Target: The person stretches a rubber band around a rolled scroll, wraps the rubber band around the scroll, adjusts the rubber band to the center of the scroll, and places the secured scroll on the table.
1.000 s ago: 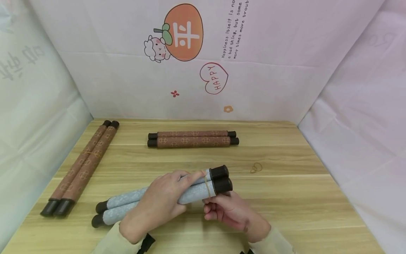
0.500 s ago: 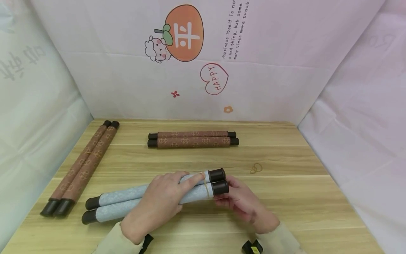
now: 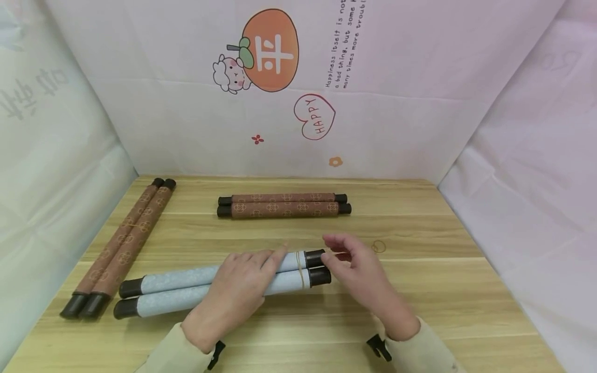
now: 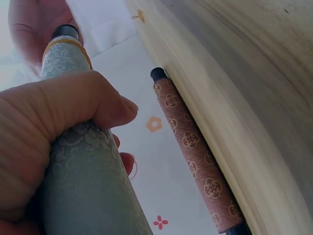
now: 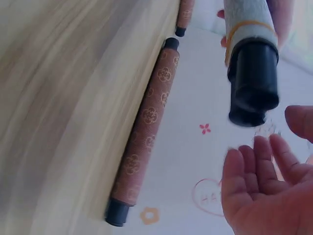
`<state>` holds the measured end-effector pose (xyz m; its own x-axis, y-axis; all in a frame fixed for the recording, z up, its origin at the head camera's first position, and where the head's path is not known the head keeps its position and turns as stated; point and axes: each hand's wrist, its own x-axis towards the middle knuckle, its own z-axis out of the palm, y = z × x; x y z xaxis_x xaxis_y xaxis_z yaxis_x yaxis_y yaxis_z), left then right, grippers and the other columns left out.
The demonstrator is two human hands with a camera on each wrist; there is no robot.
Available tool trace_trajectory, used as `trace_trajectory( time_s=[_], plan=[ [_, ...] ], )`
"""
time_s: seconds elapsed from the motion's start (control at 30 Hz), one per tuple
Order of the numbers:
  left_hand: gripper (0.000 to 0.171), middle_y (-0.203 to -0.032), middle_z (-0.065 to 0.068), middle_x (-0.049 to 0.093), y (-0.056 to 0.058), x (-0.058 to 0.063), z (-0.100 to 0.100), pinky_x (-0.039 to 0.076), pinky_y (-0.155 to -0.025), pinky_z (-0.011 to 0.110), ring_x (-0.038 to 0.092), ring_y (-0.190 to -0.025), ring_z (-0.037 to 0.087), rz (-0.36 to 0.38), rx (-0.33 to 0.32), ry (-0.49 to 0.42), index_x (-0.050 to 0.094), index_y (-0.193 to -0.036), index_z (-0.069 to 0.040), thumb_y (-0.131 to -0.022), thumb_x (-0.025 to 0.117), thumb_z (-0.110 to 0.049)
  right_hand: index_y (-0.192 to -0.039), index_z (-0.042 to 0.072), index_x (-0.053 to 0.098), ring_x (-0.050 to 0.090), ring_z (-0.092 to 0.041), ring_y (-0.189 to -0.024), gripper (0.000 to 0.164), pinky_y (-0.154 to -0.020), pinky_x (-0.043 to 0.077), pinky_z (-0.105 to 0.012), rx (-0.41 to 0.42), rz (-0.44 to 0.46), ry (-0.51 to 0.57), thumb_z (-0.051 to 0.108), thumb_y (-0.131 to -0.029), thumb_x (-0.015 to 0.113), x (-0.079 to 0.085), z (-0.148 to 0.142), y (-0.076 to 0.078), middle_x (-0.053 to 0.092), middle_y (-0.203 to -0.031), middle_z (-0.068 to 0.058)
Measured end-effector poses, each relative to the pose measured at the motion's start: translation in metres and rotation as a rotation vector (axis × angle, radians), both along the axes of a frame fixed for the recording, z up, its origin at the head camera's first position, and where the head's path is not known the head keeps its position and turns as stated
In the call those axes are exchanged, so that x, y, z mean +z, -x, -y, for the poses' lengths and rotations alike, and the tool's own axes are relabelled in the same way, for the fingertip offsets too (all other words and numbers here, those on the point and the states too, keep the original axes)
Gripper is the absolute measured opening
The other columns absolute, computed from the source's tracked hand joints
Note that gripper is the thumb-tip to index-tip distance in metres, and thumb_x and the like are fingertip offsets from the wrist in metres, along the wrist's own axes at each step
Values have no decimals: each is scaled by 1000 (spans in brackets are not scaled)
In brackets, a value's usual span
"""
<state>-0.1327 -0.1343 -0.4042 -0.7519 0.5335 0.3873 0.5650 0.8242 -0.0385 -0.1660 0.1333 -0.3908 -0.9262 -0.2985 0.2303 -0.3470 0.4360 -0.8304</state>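
Observation:
My left hand (image 3: pixel 240 285) grips a pair of light blue scrolls (image 3: pixel 177 300) from above, around their middle, with its thumb lying along the patterned cover (image 4: pixel 88 171) in the left wrist view. Black caps finish the scrolls, and a tan rubber band (image 3: pixel 300 270) circles both near the right end. The pair slants up toward the right. Beside that right end is my right hand (image 3: pixel 361 277), thumb and fingers spread apart. In the right wrist view its palm (image 5: pixel 269 200) faces the black end caps (image 5: pixel 257 73), with nothing between the fingers.
Two brown patterned scrolls (image 3: pixel 132 242), banded together, lie slanted at the left of the wooden table (image 3: pixel 443 311). Another brown pair (image 3: pixel 284 209) lies across the back. Loose rubber bands (image 3: pixel 379 241) rest behind my right hand. White printed cloth (image 3: pixel 396 129) walls the back and sides.
My right hand has come away from beneath the banded end, moving right and up, its fingers spreading. The blue scrolls have shifted slightly left in my left hand.

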Motion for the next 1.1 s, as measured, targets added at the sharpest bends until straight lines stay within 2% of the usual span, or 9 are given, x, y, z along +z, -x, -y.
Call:
trace_trajectory(
  time_s=[0.07,0.17,0.27,0.33,0.4,0.57,0.7,0.9,1.1],
  plan=[
    [92,-126,6,74,1,-2,-1,59,-83,45,74,-104,26,-20,12,19,49,-154,-11,-72,90,-8,-133,3,66,65,-30,-122,50,-103,55,-45,36,-142,-125,26,-91,82,0,5,-2,69,-133,-10],
    [83,-124,6,74,3,-4,-3,59,-79,45,75,-99,26,-51,21,48,54,-149,-8,-74,88,-9,-140,5,61,60,-33,-130,79,-109,49,-53,73,-322,-394,43,-77,91,0,14,-5,66,-139,-13],
    [70,-124,6,74,4,-4,-8,59,-78,45,74,-98,27,-59,24,73,59,-144,-8,-79,85,-10,-149,7,52,54,-39,-137,104,-114,43,-59,122,-416,-657,56,-67,93,-1,23,-7,60,-146,-16],
    [63,-125,5,74,3,-4,-11,59,-76,44,74,-100,27,-64,17,84,60,-141,-9,-83,83,-12,-150,8,50,56,-38,-136,107,-113,43,-60,144,-437,-782,59,-66,93,-4,28,-8,61,-145,-15],
    [52,-123,4,74,2,-6,-15,57,-73,41,74,-98,26,-91,5,80,63,-138,-9,-89,78,-12,-145,9,54,62,-35,-128,100,-109,48,-58,153,-465,-850,54,-66,95,-7,32,-8,66,-137,-13],
    [43,-120,2,75,2,-9,-19,54,-66,36,74,-94,23,-150,-26,66,66,-135,-10,-93,74,-14,-123,11,63,70,-24,-103,71,-92,58,-47,131,-508,-897,39,-67,96,-16,34,-7,71,-111,-6],
    [49,-118,2,76,4,-12,-18,55,-67,36,74,-94,22,-139,-36,59,66,-134,-11,-87,79,-13,-118,11,63,70,-20,-96,66,-87,59,-43,118,-520,-898,39,-66,94,-20,31,-6,71,-105,-4],
    [68,-118,5,75,7,-13,-5,59,-80,42,74,-102,24,7,-19,58,62,-139,-12,-75,87,-14,-114,12,64,67,-14,-83,65,-74,59,-36,98,-522,-871,34,-61,94,-25,23,-2,71,-99,-1],
    [75,-127,8,72,10,-11,17,55,-95,50,69,-116,28,176,62,82,59,-144,-12,-75,88,-16,-118,13,63,65,-12,-82,67,-74,57,-35,101,-444,-863,33,-61,90,-27,10,6,70,-100,1]
  ],
)
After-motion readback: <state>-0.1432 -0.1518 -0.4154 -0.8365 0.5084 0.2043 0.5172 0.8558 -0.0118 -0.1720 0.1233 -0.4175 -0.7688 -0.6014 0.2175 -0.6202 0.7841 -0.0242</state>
